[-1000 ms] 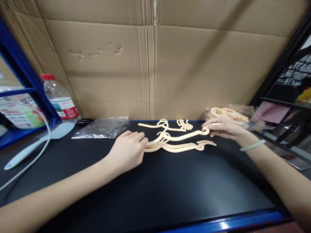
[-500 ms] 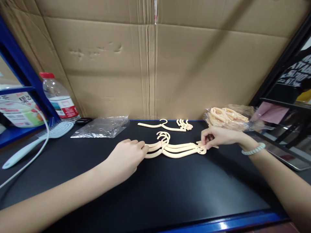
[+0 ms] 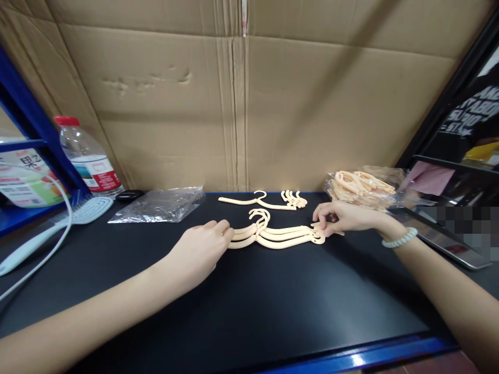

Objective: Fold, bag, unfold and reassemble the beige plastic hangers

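Several cream folding clothes hangers (image 3: 286, 242) lie stacked flat on the black tabletop, their hooks pointing away from me. My left hand (image 3: 205, 244) is closed around their left ends, hiding those tips. At the opposite side, my right hand (image 3: 341, 218) pinches the right ends, where small rounded end pieces stick out below and beside the fingers. Just behind the stack rests a single cream hanger (image 3: 268, 203), with a small cluster of cream hook-shaped parts (image 3: 294, 198) by its right end. Neither hand touches these.
A clear bag of cream hanger parts (image 3: 356, 186) sits at the back right, near a metal tray (image 3: 448, 241). Leftward are a flat clear plastic bag (image 3: 158, 205), a pale blue hairbrush (image 3: 91, 210), a white cable (image 3: 62, 239) and a red-capped bottle (image 3: 89, 161). Cardboard (image 3: 167, 104) stands behind.
The view has shifted slightly. The nearest hanger in the stack has moved a little away from me, closer against the others. Both hands keep their hold on the ends.
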A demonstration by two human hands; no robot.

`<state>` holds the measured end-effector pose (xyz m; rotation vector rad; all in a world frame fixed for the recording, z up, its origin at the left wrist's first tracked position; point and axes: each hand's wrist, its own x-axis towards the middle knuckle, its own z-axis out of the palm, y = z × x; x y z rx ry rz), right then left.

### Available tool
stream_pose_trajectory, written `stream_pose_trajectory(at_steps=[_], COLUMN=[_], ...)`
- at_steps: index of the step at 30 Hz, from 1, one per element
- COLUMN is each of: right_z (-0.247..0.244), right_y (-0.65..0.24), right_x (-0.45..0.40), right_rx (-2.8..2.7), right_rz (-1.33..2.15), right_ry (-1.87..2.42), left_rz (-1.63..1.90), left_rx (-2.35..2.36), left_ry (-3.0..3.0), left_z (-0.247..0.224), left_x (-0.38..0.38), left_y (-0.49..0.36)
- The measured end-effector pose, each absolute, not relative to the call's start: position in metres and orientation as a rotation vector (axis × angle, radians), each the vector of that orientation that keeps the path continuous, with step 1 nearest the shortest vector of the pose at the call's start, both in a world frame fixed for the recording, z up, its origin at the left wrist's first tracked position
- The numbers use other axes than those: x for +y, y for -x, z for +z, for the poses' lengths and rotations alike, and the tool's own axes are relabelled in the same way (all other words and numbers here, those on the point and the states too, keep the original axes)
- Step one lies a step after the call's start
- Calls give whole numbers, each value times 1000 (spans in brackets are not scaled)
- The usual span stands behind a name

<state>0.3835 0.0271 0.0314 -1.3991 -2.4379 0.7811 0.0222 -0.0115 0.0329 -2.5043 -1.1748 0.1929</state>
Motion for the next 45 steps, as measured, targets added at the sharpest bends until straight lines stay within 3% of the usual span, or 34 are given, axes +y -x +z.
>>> stream_pose_trajectory(at_steps=[5, 29, 39, 45], right_z=[31, 26, 31, 24], right_y=[-381, -382, -378, -373], right_x=[27, 34, 31, 33], right_rx=[-2394, -2405, -2412, -2341], right_rz=[889, 660, 540, 398], right_ry=[1436, 1439, 1459, 1448], left_rz=[163, -36, -449, -569], left_rx=[-1197, -1112, -693, -688], left_ry=[2520, 2417, 2546, 2604], left_z=[32, 21, 6, 0], left_x=[-3, 2, -4, 0], left_y=[-21, -19, -27, -26])
